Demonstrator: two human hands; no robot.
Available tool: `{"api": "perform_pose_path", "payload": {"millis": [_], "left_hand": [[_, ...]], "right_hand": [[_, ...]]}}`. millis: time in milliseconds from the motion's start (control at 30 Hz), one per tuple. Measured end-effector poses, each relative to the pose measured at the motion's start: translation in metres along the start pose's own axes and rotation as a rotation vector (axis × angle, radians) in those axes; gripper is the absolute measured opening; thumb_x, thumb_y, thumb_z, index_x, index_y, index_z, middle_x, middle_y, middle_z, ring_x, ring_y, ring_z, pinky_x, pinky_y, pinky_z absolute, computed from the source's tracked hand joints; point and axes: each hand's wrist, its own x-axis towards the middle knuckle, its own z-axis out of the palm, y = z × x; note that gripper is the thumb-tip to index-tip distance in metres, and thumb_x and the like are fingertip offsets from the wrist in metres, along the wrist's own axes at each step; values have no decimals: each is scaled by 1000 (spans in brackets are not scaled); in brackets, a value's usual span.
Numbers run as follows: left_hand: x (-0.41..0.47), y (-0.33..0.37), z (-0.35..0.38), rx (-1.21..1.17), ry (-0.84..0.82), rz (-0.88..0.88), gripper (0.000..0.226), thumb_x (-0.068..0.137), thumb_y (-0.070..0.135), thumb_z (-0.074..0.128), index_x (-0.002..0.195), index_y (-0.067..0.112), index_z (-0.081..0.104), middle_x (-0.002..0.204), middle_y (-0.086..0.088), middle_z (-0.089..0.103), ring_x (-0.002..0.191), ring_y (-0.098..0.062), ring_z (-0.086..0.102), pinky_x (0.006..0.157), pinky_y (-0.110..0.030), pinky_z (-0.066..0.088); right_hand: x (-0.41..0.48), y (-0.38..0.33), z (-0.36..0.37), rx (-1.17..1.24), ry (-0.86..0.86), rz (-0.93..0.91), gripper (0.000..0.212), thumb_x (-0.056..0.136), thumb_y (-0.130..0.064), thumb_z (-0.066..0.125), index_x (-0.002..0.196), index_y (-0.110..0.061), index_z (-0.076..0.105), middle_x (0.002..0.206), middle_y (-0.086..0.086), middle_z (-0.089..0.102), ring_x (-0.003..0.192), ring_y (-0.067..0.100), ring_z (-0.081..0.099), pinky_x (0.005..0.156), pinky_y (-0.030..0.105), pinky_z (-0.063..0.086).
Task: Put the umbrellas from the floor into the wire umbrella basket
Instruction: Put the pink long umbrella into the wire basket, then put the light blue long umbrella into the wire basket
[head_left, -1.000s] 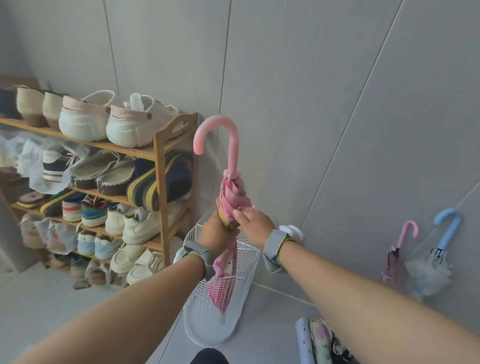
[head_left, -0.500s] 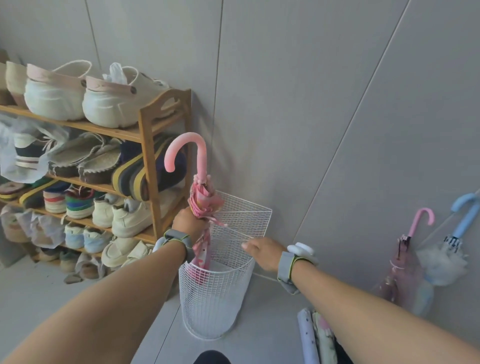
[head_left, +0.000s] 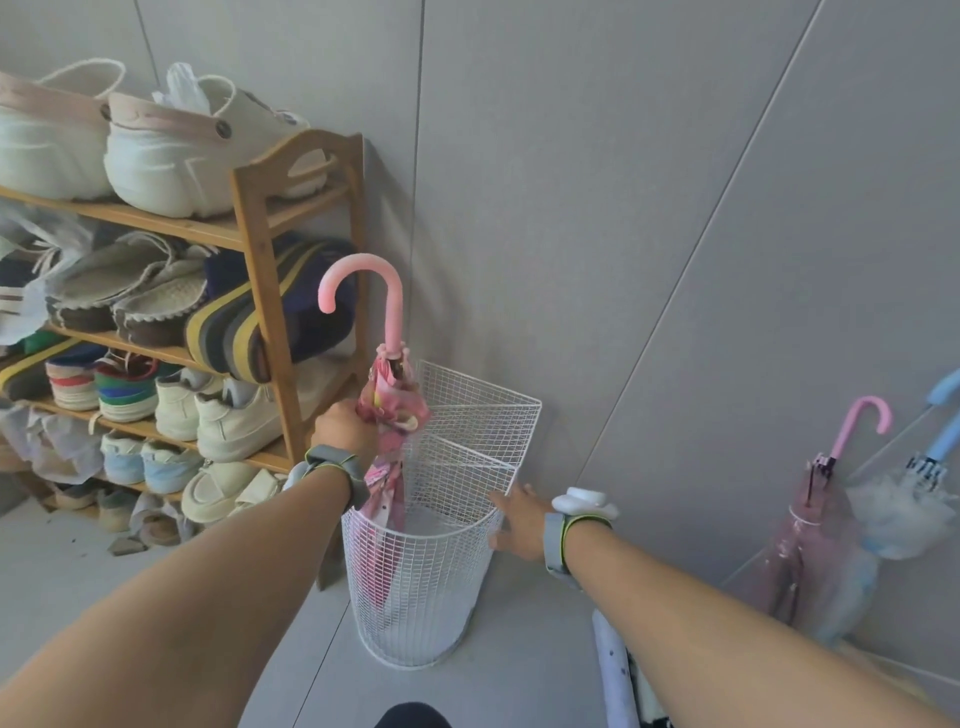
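My left hand (head_left: 345, 431) has its fingers clenched round the bunched canopy of the pink umbrella (head_left: 390, 441), just below the crook handle. The umbrella stands nearly upright, long axis vertical, handle up and tip down inside the wire umbrella basket (head_left: 421, 582), against the basket's left wall next to the shoe rack (head_left: 270, 291). Through the mesh I can follow the canopy down most of the way; I cannot tell whether the tip touches the bottom.

My right hand (head_left: 519, 525) is released, fingers spread, palm against the basket's right rim, holding nothing but apparently steadying the wire.

I judge this umbrella as good as placed: the left fingers need only let go and let it lean.

What the next move turns on lies to my right. A rolled pale umbrella (head_left: 615, 675) lies on the floor (head_left: 519, 675) just below my right forearm, its long axis running towards me and away from the basket; a second seems to lie beside it, mostly hidden by the arm. The right hand is far nearer and already free, so I would send it down there, then swing the umbrella upright before feeding it tip-first into the basket.

Two more umbrellas, a clear pink umbrella (head_left: 810, 525) and a blue-handled umbrella (head_left: 904, 499), lean on the wall (head_left: 623, 208) further right.
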Motion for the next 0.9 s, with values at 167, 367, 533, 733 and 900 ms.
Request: {"api": "perform_pose_path", "payload": {"millis": [167, 367, 533, 733, 900], "left_hand": [[12, 1, 10, -93, 55, -98, 23, 87, 19, 51, 98, 7, 66, 101, -19, 69, 92, -39, 65, 69, -36, 44], [12, 5, 14, -186, 13, -268, 44, 87, 22, 59, 123, -1, 48, 124, -24, 59, 116, -42, 56, 95, -42, 44], [-2, 21, 16, -264, 86, -351, 54, 86, 16, 63, 131, -1, 38, 138, -24, 42, 126, -42, 46, 107, -46, 37], [-28, 21, 14, -295, 227, -256, 42, 88, 14, 57, 122, -4, 41, 130, -25, 46, 115, -42, 54, 96, -45, 42], [-70, 30, 20, -436, 105, 155, 6, 82, 6, 54, 88, 7, 52, 91, -18, 60, 76, -26, 54, 69, -38, 46]], "right_hand": [[8, 5, 9, 45, 16, -12, 81, 91, -46, 52, 154, -28, 4, 160, 14, -16, 149, 34, -12, 121, 51, 11], [4, 10, 4, 78, -13, -53, 83, 90, -49, 54, 154, -30, 4, 160, 14, -19, 149, 33, -8, 121, 50, 14], [2, 12, 8, 88, 5, -83, 86, 88, -45, 58, 153, -36, 1, 161, 13, -13, 150, 34, 1, 119, 50, 19], [-8, 28, 21, 219, 95, -158, 91, 87, -35, 61, 150, -41, -5, 163, 2, 8, 144, 28, 31, 115, 41, 32], [-38, 52, 20, 240, 229, -204, 70, 89, -32, 59, 149, -33, 21, 152, 0, 38, 130, 24, 50, 103, 31, 41]]}}
